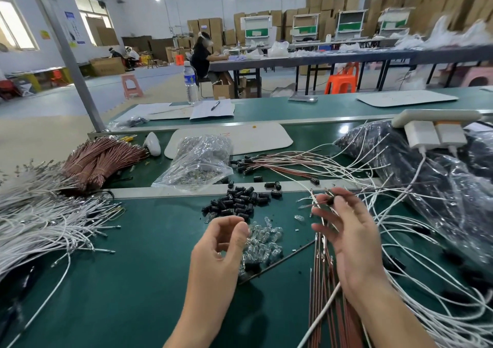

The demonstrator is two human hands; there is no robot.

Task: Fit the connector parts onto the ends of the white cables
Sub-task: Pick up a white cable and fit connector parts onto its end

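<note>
Right hand (349,235) pinches a black connector part (330,200) on thin wires, above the middle of the green worktop (133,281). Left hand (221,243) is curled over the clear bulbs (264,241); whether it holds one, nobody can tell. White cables (400,241) spread toward the right edge. Behind, a clear bag (197,160) holds small shiny bits, and a big dark bag (440,176) holds black pieces.
</note>
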